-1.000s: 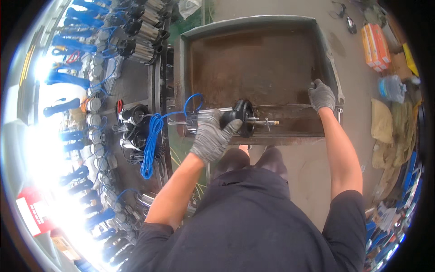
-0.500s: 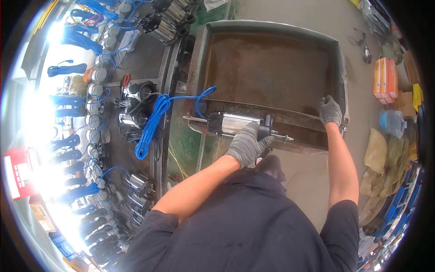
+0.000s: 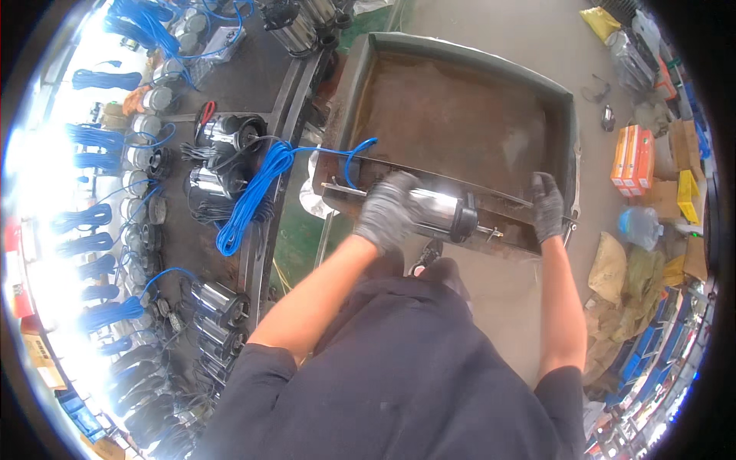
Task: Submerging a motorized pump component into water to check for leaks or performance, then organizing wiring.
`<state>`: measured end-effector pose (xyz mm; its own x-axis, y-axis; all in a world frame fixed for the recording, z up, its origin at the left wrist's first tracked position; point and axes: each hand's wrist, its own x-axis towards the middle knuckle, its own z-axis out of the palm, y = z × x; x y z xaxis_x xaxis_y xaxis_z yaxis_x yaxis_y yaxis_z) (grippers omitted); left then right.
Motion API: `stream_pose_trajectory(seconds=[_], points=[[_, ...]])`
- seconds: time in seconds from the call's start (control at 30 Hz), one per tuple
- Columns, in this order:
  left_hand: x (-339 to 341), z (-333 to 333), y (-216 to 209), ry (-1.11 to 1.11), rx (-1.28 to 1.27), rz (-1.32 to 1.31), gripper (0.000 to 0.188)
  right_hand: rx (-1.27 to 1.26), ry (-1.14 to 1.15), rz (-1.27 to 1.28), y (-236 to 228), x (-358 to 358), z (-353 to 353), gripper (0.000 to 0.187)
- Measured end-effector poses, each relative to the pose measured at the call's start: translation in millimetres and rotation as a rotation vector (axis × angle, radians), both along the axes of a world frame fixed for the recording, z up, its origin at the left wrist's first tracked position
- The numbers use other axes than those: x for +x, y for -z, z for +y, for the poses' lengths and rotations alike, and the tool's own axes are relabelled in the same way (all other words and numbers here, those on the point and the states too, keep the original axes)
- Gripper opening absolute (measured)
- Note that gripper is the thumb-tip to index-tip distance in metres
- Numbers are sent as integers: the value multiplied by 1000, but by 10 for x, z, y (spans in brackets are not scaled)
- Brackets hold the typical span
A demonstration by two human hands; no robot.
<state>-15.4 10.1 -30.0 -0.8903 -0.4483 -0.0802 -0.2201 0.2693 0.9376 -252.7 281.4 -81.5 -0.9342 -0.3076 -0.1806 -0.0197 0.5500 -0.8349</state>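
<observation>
A silver cylindrical pump or motor [image 3: 438, 209] with black ends lies across the near edge of a brown-stained metal tank [image 3: 460, 96]. My left hand [image 3: 389, 211], in a grey glove, rests over its left black end; motion blur hides how the fingers sit. Thin rods stick out beyond both ends of the cylinder. A coiled blue cable [image 3: 264, 195] runs to its left end. At the tank's near right corner, beside a long bar, my gloved right hand [image 3: 547, 205] has its fingers stretched out. No object shows in it.
Left of the tank, a dark workbench [image 3: 230, 84] carries several silver motors [image 3: 218, 307] and blue cable bundles [image 3: 107, 146]. To the right, orange-and-white boxes [image 3: 633, 161], a clear plastic bottle [image 3: 641, 228] and tan sacks [image 3: 607, 267] lie on the floor.
My left hand has moved from the cylinder's right part to its left end. My right hand has shifted slightly nearer, and its fingers have straightened. The whole view has turned a little.
</observation>
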Motion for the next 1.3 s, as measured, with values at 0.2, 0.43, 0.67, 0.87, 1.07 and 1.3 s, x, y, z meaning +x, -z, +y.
stream_pose_trajectory(seconds=[0.2,0.43,0.67,0.87,1.07,1.3], points=[[701,-1449,367,-188,-706,-324,46,-67,-237,75,-609,1158,-1007,29],[904,-1916,801,195,-115,-381,48,414,-355,414,-634,1358,-1344,26],[731,-1910,644,281,-12,-386,50,499,-348,433,-686,1433,-1405,21],[632,-1904,832,27,624,-721,47,501,-310,505,-599,1416,-1402,20],[901,-1948,736,333,-390,67,43,538,-284,399,-556,1405,-1381,19],[673,-1996,451,295,152,-480,40,572,-296,438,-539,1394,-1371,21]])
